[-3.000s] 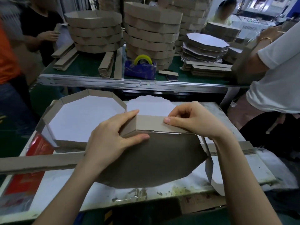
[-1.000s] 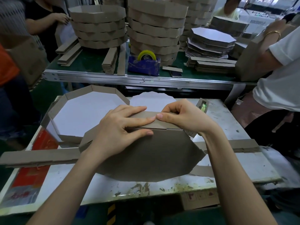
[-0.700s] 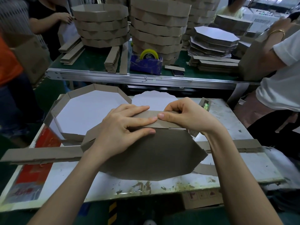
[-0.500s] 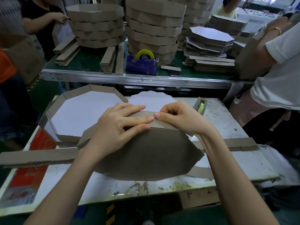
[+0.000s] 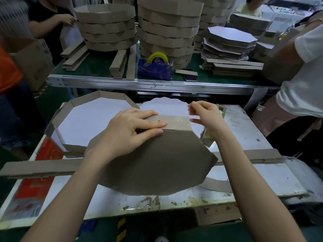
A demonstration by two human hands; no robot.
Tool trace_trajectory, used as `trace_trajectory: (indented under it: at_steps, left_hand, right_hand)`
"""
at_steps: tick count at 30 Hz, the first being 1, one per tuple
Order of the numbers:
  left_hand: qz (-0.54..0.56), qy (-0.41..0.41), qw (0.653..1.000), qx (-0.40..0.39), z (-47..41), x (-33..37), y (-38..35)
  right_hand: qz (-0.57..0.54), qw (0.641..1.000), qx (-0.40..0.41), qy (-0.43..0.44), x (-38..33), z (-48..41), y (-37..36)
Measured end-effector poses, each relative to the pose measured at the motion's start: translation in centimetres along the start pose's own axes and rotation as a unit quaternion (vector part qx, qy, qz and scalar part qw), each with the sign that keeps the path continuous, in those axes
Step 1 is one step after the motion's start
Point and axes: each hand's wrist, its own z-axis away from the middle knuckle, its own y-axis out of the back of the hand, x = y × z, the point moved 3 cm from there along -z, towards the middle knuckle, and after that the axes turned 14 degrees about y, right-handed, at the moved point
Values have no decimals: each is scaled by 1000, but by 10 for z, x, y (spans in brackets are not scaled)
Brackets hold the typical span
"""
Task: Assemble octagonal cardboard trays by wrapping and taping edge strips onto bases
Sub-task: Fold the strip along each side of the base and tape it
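A brown octagonal base (image 5: 157,163) lies face down on the worktable, its near edge over the table's front. A cardboard edge strip (image 5: 176,123) stands folded along its far side, with a shiny patch of clear tape on it. My left hand (image 5: 129,131) presses the strip and the base's far edge with straight fingers. My right hand (image 5: 204,116) hovers just right of the strip, blurred, fingers loosely curled, holding nothing that I can see.
A finished tray (image 5: 111,95) lies at the left, a white base sheet (image 5: 164,105) behind the strip. Long flat strips (image 5: 35,167) cross the table. The back bench holds tray stacks (image 5: 106,27), a base pile (image 5: 229,41) and a blue tape dispenser (image 5: 154,67). People stand on both sides.
My right hand has let go of the strip and lifted off to the right. My left hand stays pressed on the strip, and tape now shows where the right fingers were.
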Motion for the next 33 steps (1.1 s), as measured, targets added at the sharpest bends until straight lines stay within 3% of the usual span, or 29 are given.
trace_trajectory:
  at_steps: [4,6,10,18,33]
  left_hand:
    - [-1,-7,1000,13,4,-5,0]
    - [4,-7,1000,9,4,-5,1]
    - [13,8,1000,-12,0,-4,0]
    - [1,36,999,-4,-2,4,-1]
    - [-21,62,998,26,2,8,-3]
  right_hand:
    - [2,978,161,-134,71,-34,27]
    - [59,953,208,-213,108,-41,43]
    - [135,929,141,-315,157,-40,60]
    - [105,917,156,-351,182,-56,66]
    - [149,910,207,-326,203,-68,58]
